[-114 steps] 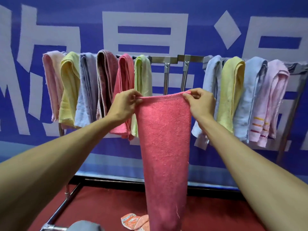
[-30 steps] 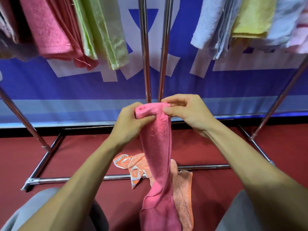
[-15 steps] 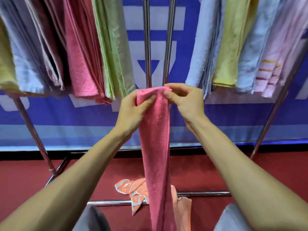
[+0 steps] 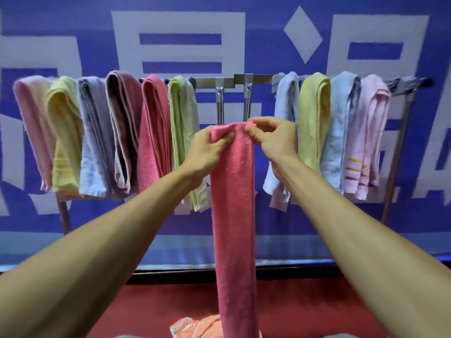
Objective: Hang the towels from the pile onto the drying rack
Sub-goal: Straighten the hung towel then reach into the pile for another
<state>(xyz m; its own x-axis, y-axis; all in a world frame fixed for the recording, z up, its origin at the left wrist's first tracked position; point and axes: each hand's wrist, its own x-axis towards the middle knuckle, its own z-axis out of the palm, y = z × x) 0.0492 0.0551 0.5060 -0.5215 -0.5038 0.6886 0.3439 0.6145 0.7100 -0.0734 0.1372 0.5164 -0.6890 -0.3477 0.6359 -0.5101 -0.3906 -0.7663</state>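
Together, your left hand (image 4: 207, 152) and right hand (image 4: 273, 140) pinch the top edge of a folded pink towel (image 4: 233, 215), fingers curled onto it. It hangs straight down before the bare middle of the metal drying rack (image 4: 207, 82), between the left-side towels (image 4: 122, 132) and the right-side towels (image 4: 314, 118) draped there. An orange patterned towel (image 4: 195, 328) lies on the red floor (image 4: 146, 308) below.

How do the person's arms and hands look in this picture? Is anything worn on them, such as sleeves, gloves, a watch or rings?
Nothing is worn. The left hand and the right hand have no gloves, and no ring shows on the fingers in view. The left forearm and the right forearm carry no sleeve, watch or bracelet as far as the frame reaches.
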